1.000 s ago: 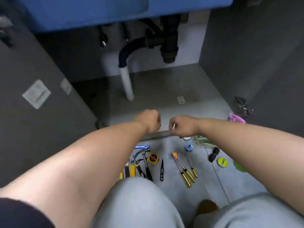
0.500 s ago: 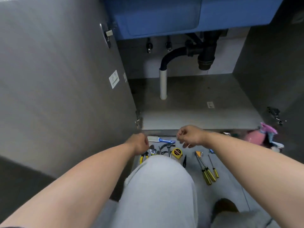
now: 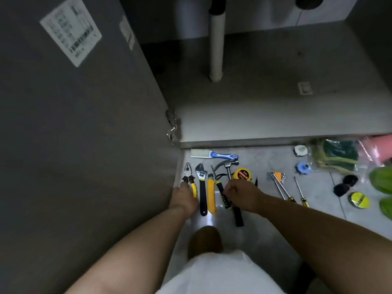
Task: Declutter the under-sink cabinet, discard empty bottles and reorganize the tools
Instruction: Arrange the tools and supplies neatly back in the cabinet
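A home kitchen: open under-sink cabinet [image 3: 265,107], white drain pipe [image 3: 216,45], tiled floor [image 3: 256,166].

The floor tiles [image 3: 261,164] are glossy and smooth and reflect light. The cabinet door [image 3: 84,145] on the left is a matt grey panel with a paper label [image 3: 71,30]. The far drain pipe [image 3: 216,45] is smooth white plastic. The wrench [image 3: 201,172] and hammer [image 3: 230,163] have bright metal heads and matt black handles. The tape measure [image 3: 242,174] has a glossy yellow plastic casing.

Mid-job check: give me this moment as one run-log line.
stage: tools lined on grey floor tiles | left hand: at yellow-handled steel pliers, grip unclear | right hand: curled over black-handled claw hammer, grip unclear
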Available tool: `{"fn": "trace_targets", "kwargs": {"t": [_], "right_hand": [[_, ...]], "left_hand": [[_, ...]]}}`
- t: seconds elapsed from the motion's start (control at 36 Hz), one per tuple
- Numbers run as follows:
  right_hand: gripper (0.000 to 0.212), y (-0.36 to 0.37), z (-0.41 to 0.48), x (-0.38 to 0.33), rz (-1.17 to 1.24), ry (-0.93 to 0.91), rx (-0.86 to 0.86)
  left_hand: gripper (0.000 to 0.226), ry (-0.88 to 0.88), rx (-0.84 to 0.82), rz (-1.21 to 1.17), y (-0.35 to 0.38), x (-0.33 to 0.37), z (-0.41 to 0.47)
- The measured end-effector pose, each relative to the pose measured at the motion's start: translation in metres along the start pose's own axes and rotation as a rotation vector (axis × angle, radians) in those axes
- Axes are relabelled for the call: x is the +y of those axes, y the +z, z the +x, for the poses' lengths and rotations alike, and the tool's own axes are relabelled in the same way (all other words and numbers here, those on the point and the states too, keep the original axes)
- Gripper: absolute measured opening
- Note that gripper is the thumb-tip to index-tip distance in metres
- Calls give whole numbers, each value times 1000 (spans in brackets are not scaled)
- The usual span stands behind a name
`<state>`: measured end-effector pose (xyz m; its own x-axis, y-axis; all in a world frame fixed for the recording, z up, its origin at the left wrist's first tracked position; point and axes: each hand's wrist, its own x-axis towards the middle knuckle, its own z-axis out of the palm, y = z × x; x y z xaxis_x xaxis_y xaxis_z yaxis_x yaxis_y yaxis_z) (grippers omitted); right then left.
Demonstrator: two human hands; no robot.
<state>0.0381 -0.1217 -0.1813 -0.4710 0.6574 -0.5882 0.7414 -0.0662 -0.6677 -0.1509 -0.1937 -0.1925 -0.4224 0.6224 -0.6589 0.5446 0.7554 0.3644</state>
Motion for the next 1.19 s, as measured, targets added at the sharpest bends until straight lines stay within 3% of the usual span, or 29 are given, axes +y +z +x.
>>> {"fn": "trace_targets", "kwargs": {"t": [0.14,0.22,0.33,0.5,0.72,0.86,0.97,1.11,1.19], "right_hand": [[13,20,21,16,-100,-1,-40],[14,27,31,22,-188,20,-79],[18,34,37,29,-300,-21,-98],[41,48,44,35,-370,-36,-77],[65,46,37,61,-638,-116,17],[61,47,34,71,-480,-86,96],[44,42,31,79,-349,83,151],[46,30,30,87,-374,195,186],[38,24,34,91,-232,335,259]], "left_hand": [[63,-45,-26,-11,31,-13,17],[72,2,60,80,43,-15,24],[77,11,85,155,51,-19,32],[70,51,141,228,57,-21,44],[69,121,190,310,69,-18,51],[67,156,173,254,78,-12,53],[66,188,157,235,89,-3,50],[70,220,94,216,103,15,46],[71,234,58,227,107,25,46]]}}
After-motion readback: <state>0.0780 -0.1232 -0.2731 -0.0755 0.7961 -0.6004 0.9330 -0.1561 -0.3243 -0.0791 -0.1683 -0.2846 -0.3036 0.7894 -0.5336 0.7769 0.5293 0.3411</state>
